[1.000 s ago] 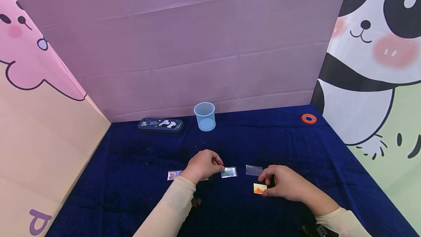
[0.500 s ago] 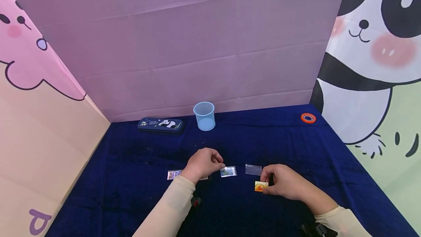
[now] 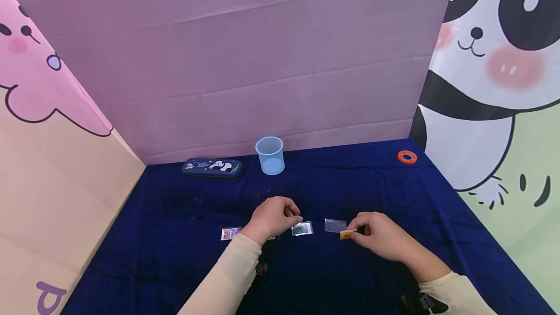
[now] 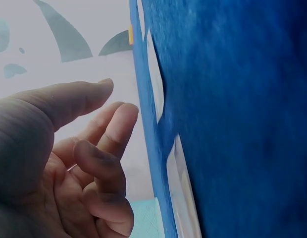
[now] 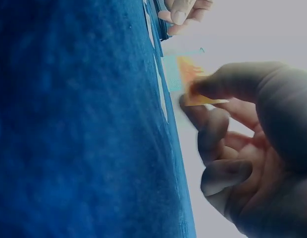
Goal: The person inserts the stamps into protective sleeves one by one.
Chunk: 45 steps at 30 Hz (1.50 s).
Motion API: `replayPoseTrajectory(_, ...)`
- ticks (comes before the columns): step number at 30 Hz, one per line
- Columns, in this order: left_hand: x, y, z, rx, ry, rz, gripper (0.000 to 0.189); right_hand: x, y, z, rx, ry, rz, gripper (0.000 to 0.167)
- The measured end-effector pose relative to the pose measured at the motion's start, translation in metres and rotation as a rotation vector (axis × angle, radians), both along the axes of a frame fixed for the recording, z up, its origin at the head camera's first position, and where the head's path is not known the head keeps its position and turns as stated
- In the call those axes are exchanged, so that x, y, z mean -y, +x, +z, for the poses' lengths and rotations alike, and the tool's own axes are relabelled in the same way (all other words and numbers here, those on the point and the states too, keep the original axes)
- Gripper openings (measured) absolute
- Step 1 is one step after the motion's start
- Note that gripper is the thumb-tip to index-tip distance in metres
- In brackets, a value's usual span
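My right hand point(image 3: 379, 233) pinches a small orange and yellow stamp point(image 3: 347, 234) between thumb and fingers. The stamp point(image 5: 189, 78) is lifted and tilted, above the cloth in the right wrist view. Just behind it on the cloth lies a clear plastic sleeve point(image 3: 334, 225). My left hand point(image 3: 272, 218) hovers over the cloth with fingers loosely bent, thumb and fingertips apart and nothing between them. Near its fingertips lies a sleeved stamp point(image 3: 303, 228) with a blue-green picture. Another stamp point(image 3: 230, 233), purplish, lies left of the left wrist. A further one is mostly hidden under that hand.
A dark blue pencil case point(image 3: 212, 167) with a panda print and a light blue mesh cup point(image 3: 270, 155) stand at the back. An orange roll of tape point(image 3: 407, 157) lies at the back right. Dark blue cloth point(image 3: 175, 266) covers the table, and printed fabric walls surround it.
My right hand has raised the orange stamp from near the cloth and moved it back toward the clear sleeve, tilting it. My left hand has barely moved.
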<state>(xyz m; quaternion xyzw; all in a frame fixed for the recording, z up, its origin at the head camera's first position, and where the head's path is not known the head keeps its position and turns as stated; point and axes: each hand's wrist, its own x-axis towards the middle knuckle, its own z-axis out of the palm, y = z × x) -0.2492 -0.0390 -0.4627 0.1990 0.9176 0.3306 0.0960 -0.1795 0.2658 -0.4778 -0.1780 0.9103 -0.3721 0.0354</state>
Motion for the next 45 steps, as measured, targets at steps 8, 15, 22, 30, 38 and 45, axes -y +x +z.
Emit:
replayPoseTrajectory(8, -0.016, 0.003, 0.003, -0.041, -0.05, -0.046, 0.008, -0.005, -0.002, 0.004, -0.036, -0.085, -0.178, 0.007)
replayPoseTrajectory(15, -0.031, 0.002, 0.003, -0.082, -0.105, -0.132, 0.02, -0.009, -0.003, 0.007, -0.135, -0.182, -0.325, 0.01)
replayPoseTrajectory(22, -0.049, 0.003, 0.003, -0.121, -0.153, -0.16, 0.026, -0.013, -0.003, 0.009, -0.144, -0.257, -0.442, 0.02)
replayPoseTrajectory(30, -0.065, 0.0, 0.003, -0.129, -0.189, -0.185, 0.032, -0.017, -0.004, 0.01, -0.138, -0.361, -0.518, 0.026)
replayPoseTrajectory(38, -0.076, -0.005, -0.001, -0.065, -0.192, -0.154, 0.029, -0.019, -0.003, 0.013, -0.113, -0.364, -0.498, 0.027)
replayPoseTrajectory(45, -0.082, -0.003, -0.001, -0.04, -0.251, -0.145, 0.03, -0.019, -0.003, 0.011, -0.112, -0.351, -0.492, 0.027)
